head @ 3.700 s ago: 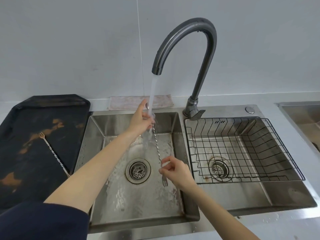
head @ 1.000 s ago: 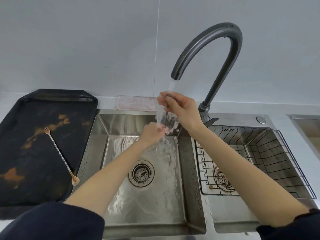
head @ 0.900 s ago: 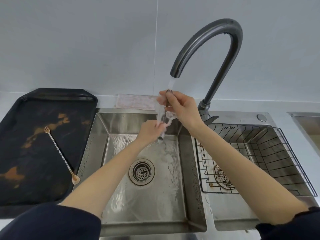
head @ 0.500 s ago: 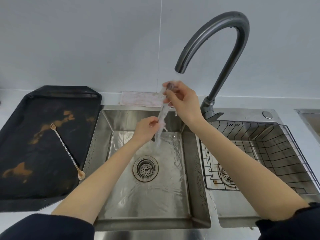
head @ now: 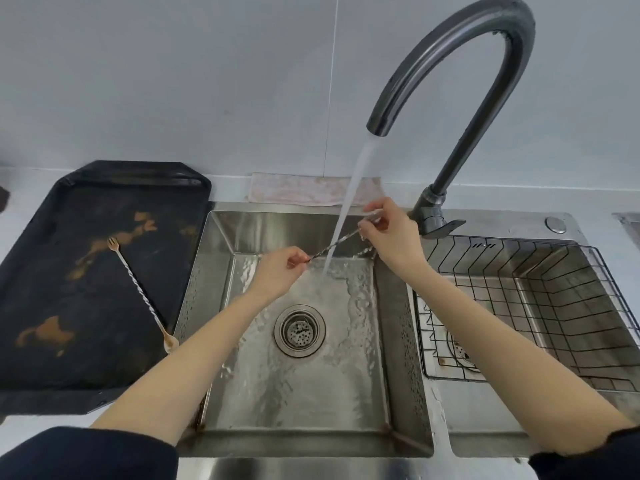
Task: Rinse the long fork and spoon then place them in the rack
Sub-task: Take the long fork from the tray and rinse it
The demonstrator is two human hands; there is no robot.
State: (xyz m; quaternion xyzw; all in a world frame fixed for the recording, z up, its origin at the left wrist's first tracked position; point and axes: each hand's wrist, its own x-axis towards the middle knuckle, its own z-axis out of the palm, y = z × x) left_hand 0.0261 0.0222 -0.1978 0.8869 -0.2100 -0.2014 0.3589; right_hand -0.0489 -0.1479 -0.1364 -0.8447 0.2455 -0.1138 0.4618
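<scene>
My left hand and right hand each pinch an end of the twisted utensil, held between them under the water stream; its twin lies left of my left hand on the dark tray.

hands spread apart, twisted utensil now slanting across the stream

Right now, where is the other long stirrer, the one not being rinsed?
It lies diagonally on the dark tray left of the sink: the second utensil, untouched, with its spoon end nearest the sink's edge.
</scene>
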